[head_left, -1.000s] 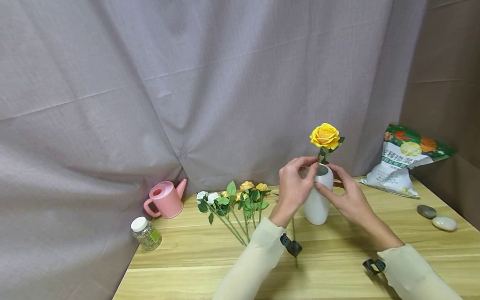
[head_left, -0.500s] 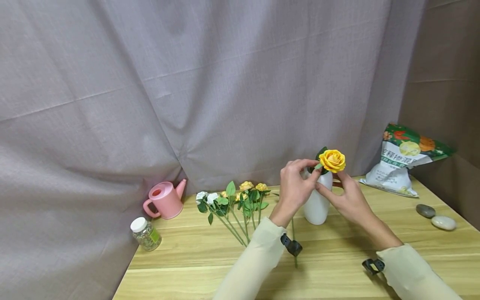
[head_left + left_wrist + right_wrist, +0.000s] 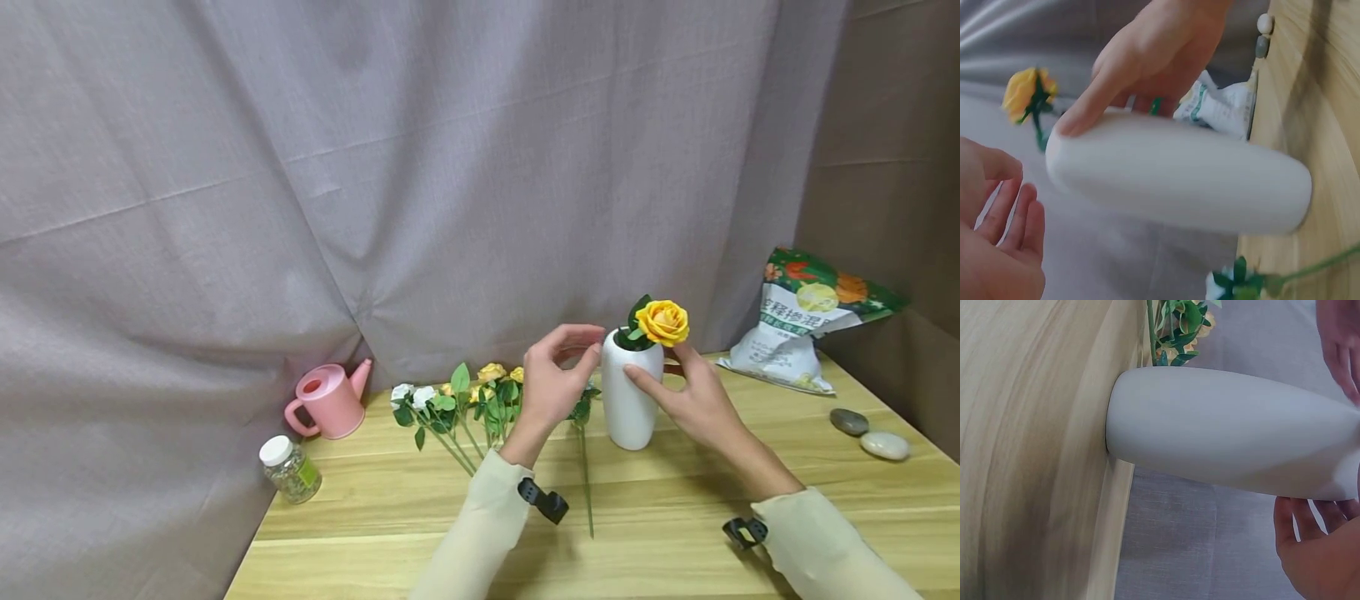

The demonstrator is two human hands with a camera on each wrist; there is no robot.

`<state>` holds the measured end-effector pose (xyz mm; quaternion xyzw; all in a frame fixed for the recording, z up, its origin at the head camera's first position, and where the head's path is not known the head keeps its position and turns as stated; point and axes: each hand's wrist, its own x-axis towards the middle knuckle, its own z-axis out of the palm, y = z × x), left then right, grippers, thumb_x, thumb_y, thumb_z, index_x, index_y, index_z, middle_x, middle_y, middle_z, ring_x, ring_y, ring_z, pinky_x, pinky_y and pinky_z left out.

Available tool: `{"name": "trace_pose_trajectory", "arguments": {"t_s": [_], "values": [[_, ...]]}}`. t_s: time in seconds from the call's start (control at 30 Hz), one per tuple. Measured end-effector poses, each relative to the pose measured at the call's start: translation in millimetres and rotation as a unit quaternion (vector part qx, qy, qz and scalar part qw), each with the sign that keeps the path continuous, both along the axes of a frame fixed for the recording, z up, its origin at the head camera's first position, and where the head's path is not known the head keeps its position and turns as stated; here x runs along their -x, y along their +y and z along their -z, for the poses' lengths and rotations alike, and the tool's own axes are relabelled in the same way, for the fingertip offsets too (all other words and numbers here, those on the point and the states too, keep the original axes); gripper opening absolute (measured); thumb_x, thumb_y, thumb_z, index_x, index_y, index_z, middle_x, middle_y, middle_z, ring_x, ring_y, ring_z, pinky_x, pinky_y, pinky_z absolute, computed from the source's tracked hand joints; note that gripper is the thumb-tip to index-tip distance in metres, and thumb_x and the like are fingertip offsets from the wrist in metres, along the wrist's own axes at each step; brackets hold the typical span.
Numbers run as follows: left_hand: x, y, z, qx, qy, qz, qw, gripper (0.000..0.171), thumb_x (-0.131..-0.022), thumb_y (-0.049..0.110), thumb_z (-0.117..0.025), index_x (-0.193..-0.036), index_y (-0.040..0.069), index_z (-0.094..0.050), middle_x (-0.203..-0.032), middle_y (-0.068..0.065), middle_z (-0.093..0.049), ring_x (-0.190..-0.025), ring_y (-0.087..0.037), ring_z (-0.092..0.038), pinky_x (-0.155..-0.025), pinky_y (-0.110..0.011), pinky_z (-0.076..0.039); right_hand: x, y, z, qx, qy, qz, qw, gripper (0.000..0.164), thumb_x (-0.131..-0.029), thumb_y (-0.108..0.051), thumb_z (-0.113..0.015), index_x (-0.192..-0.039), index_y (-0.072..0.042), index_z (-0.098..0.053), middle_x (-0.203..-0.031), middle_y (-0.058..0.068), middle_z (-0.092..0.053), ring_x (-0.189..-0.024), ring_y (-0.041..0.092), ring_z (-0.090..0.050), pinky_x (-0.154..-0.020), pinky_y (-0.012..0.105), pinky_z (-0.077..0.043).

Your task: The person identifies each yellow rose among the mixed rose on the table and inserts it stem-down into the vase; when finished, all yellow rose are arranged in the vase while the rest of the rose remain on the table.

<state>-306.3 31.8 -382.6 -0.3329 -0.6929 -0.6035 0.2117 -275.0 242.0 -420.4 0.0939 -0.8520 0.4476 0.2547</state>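
Observation:
A white vase (image 3: 632, 404) stands upright on the wooden table. One yellow rose (image 3: 662, 322) is in it, its bloom leaning right just over the mouth and its stem hidden inside. My right hand (image 3: 693, 396) holds the vase near the top, thumb on the front and fingers round the far side. Left of the rim is my left hand (image 3: 558, 375), fingers loosely bent with nothing between them; the left wrist view shows a gap between it and the vase (image 3: 1179, 172). A single flower stem (image 3: 587, 479) lies on the table beside the vase, under the left hand's side.
White roses (image 3: 412, 396) and yellow roses (image 3: 491, 372) lie in a group at the back middle. Further left are a pink watering can (image 3: 333, 404) and a lidded jar (image 3: 292, 473). On the right are a printed bag (image 3: 787, 333), a grey stone (image 3: 850, 422) and a white stone (image 3: 886, 445).
The yellow rose has sunk down into the vase and tipped right. My left hand has let go of it and drawn away leftward. The right hand stays on the vase.

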Motion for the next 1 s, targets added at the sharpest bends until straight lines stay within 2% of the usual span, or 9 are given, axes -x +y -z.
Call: {"name": "trace_pose_trajectory", "arguments": {"t_s": [0.1,0.2,0.33,0.43,0.53,0.67,0.77,0.87,1.0], "values": [[2.0,-21,6.4,-0.023,-0.021,0.011,0.9994,0.019,-0.094,0.005,-0.068,-0.113,0.005,-0.071,-0.111,-0.013,-0.074,-0.101,-0.025,-0.072,-0.093,-0.040,-0.059,0.4,-1,0.1,0.003,-0.003,0.001,1.000,0.066,-0.092,-0.039,-0.074,-0.147,-0.018,-0.045,-0.138,0.012,-0.058,-0.117,0.031,-0.061,-0.087,0.014,-0.046],[3.7,-45,14.6,-0.016,-0.026,-0.003,0.9995,0.018,-0.094,0.007,-0.069,-0.112,0.006,-0.071,-0.109,-0.011,-0.075,-0.100,-0.023,-0.073,-0.092,-0.039,-0.059,0.9,-1,0.2,0.006,0.000,-0.002,1.000,0.065,-0.091,-0.038,-0.074,-0.146,-0.017,-0.046,-0.138,0.013,-0.059,-0.117,0.031,-0.061,-0.086,0.009,-0.044],[5.4,-79,27.6,0.031,-0.049,-0.066,0.9961,0.016,-0.094,0.012,-0.070,-0.110,0.013,-0.073,-0.106,-0.002,-0.076,-0.098,-0.014,-0.072,-0.087,-0.033,-0.060,0.7,-2,-0.1,0.009,0.004,-0.002,1.000,0.063,-0.091,-0.037,-0.074,-0.145,-0.018,-0.047,-0.137,0.012,-0.059,-0.116,0.030,-0.061,-0.085,0.008,-0.042],[8.2,-102,39.3,0.077,-0.081,-0.118,0.9867,0.015,-0.094,0.015,-0.071,-0.108,0.017,-0.074,-0.104,0.000,-0.076,-0.095,-0.012,-0.072,-0.083,-0.032,-0.061,0.0,-2,0.0,0.012,0.001,0.000,1.000,0.063,-0.091,-0.037,-0.074,-0.145,-0.020,-0.047,-0.137,0.012,-0.059,-0.116,0.031,-0.061,-0.084,0.009,-0.043],[11.4,-119,51.0,0.114,-0.118,-0.153,0.9745,0.013,-0.093,0.014,-0.071,-0.106,0.016,-0.074,-0.101,-0.001,-0.076,-0.091,-0.014,-0.072,-0.080,-0.030,-0.060,-0.2,-1,0.2,0.013,-0.003,-0.001,1.000,0.064,-0.091,-0.037,-0.074,-0.146,-0.021,-0.046,-0.138,0.012,-0.058,-0.117,0.033,-0.060,-0.085,0.011,-0.044],[15.6,-132,64.6,0.162,-0.147,-0.187,0.9577,0.010,-0.092,0.012,-0.073,-0.102,0.015,-0.074,-0.094,-0.002,-0.076,-0.083,-0.014,-0.071,-0.074,-0.024,-0.059,0.3,-1,0.2,0.013,-0.005,-0.004,1.000,0.064,-0.091,-0.037,-0.074,-0.147,-0.021,-0.045,-0.139,0.012,-0.057,-0.118,0.032,-0.060,-0.086,0.012,-0.044],[19.3,-134,72.9,0.200,-0.139,-0.198,0.9493,0.009,-0.091,0.010,-0.073,-0.099,0.010,-0.075,-0.088,-0.003,-0.076,-0.077,-0.013,-0.071,-0.069,-0.021,-0.058,0.2,-1,0.7,0.016,-0.002,-0.003,1.000,0.064,-0.091,-0.036,-0.075,-0.146,-0.021,-0.046,-0.139,0.011,-0.058,-0.117,0.031,-0.060,-0.086,0.011,-0.043],[20.7,-134,78.0,0.227,-0.131,-0.201,0.9438,0.009,-0.090,0.007,-0.072,-0.098,0.005,-0.076,-0.085,-0.005,-0.076,-0.075,-0.014,-0.072,-0.066,-0.020,-0.058,0.5,0,1.9,0.016,0.000,-0.001,1.000,0.063,-0.091,-0.036,-0.075,-0.146,-0.021,-0.046,-0.138,0.010,-0.058,-0.117,0.028,-0.060,-0.086,0.012,-0.044],[18.2,-132,80.8,0.247,-0.132,-0.205,0.9377,0.008,-0.090,0.006,-0.072,-0.096,0.005,-0.077,-0.084,-0.005,-0.076,-0.073,-0.011,-0.071,-0.064,-0.019,-0.057,2.5,0,2.2,0.011,0.000,0.000,1.000,0.065,-0.092,-0.037,-0.074,-0.146,-0.019,-0.045,-0.138,0.009,-0.058,-0.118,0.027,-0.058,-0.087,0.012,-0.044]]}}
